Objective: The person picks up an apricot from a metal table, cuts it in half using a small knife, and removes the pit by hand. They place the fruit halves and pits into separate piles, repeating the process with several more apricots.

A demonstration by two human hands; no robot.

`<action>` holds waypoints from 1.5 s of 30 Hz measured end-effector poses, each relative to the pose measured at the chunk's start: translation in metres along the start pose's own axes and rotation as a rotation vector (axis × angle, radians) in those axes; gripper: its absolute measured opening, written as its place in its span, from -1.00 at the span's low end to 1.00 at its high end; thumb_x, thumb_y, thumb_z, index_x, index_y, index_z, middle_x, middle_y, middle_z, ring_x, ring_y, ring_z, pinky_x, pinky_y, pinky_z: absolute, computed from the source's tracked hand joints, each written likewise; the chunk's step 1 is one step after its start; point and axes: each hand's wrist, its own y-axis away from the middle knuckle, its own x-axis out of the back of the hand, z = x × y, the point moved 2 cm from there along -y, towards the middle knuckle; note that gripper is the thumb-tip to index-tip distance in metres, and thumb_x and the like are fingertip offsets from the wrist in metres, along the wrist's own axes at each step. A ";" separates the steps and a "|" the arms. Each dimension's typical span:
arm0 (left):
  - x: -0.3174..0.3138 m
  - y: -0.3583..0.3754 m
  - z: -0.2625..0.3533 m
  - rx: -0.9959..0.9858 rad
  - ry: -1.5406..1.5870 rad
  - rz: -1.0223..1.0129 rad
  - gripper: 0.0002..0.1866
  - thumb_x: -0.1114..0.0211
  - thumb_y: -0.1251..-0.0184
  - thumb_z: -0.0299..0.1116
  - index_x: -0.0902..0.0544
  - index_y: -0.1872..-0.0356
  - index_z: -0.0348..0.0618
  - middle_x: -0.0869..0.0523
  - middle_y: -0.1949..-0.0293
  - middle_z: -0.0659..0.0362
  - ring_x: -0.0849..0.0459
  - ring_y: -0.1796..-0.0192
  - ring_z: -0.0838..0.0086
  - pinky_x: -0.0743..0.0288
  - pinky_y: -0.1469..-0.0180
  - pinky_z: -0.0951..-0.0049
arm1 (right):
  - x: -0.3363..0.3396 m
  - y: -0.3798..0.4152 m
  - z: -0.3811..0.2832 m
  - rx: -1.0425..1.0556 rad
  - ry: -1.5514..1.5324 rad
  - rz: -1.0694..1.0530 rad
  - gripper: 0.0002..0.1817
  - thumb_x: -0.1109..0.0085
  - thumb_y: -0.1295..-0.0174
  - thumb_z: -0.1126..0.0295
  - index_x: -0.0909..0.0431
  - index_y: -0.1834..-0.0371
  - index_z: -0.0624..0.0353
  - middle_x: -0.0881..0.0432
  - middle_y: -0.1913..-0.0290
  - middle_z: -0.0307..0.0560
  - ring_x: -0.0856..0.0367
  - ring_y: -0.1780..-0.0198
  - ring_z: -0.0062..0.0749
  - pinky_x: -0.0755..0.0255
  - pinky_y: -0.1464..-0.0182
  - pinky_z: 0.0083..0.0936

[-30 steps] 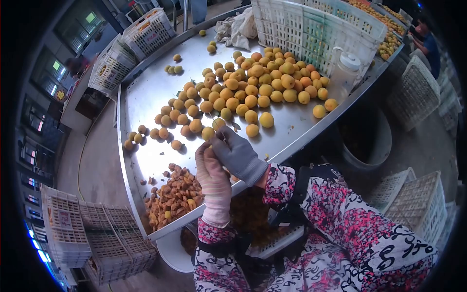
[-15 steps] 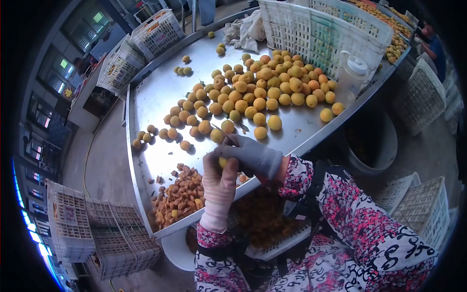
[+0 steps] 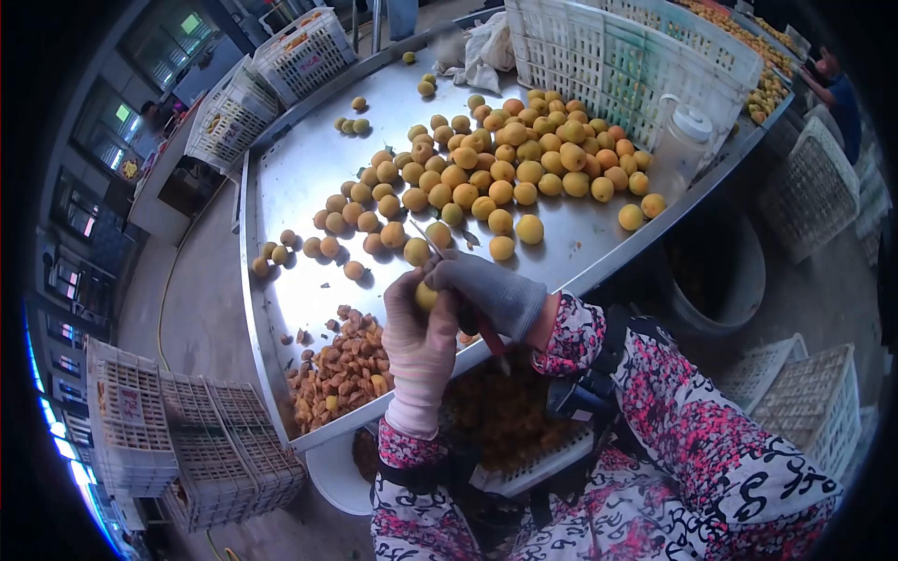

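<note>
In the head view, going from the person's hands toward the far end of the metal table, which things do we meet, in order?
Left hand holding an apricot → right hand with a knife → spread of loose apricots → white crate and crumpled cloth at the far end.

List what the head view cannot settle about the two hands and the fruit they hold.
- Fruit: mostly wrapped by the left hand; cut or whole cannot be told.
- Knife: only a thin blade tip shows; the right hand hides the rest.
- Bin under the table edge: covered by the arms.
- Pile of pits: too small to tell apart.
</note>
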 end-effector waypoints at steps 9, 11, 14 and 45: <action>0.003 0.008 0.002 -0.009 -0.074 -0.109 -0.57 -0.12 -0.34 -0.39 -0.36 -0.21 -0.22 -0.60 -0.02 0.03 -0.60 -0.03 0.42 -0.45 -0.06 0.43 | 0.005 -0.005 0.006 0.061 0.178 0.055 -0.75 -0.05 -0.07 0.27 -0.46 0.35 0.26 -0.42 0.60 -0.17 -0.44 0.64 -0.47 -0.30 0.66 -0.57; 0.003 0.008 0.001 -0.026 -0.156 -0.116 -0.59 -0.09 -0.36 -0.38 -0.36 -0.20 -0.25 -0.58 -0.07 -0.02 -0.58 -0.09 0.32 -0.41 -0.12 0.40 | 0.006 0.000 -0.005 0.108 0.241 -0.002 -0.71 -0.09 0.00 0.27 -0.49 0.37 0.32 -0.43 0.60 -0.19 -0.50 0.56 -0.41 -0.40 0.53 -0.53; -0.003 0.010 0.018 0.147 -0.073 -0.157 -0.60 -0.03 -0.43 -0.34 -0.32 -0.22 -0.26 -0.54 -0.08 0.04 -0.56 0.00 0.46 -0.43 -0.05 0.48 | 0.023 -0.018 0.011 0.093 0.511 -0.032 -0.80 -0.18 0.06 0.48 -0.56 0.31 0.03 -0.52 0.23 0.04 -0.55 0.18 -0.13 -0.48 0.20 -0.38; -0.016 -0.004 0.014 0.069 0.109 0.171 -0.67 0.06 -0.42 -0.27 -0.46 -0.03 -0.28 -0.59 0.26 0.20 -0.52 0.25 0.63 -0.43 0.23 0.64 | -0.005 -0.024 0.041 0.474 0.362 0.455 -0.76 -0.02 -0.28 0.24 -0.44 0.29 0.22 -0.52 0.48 -0.16 -0.48 0.44 -0.59 -0.39 0.40 -0.57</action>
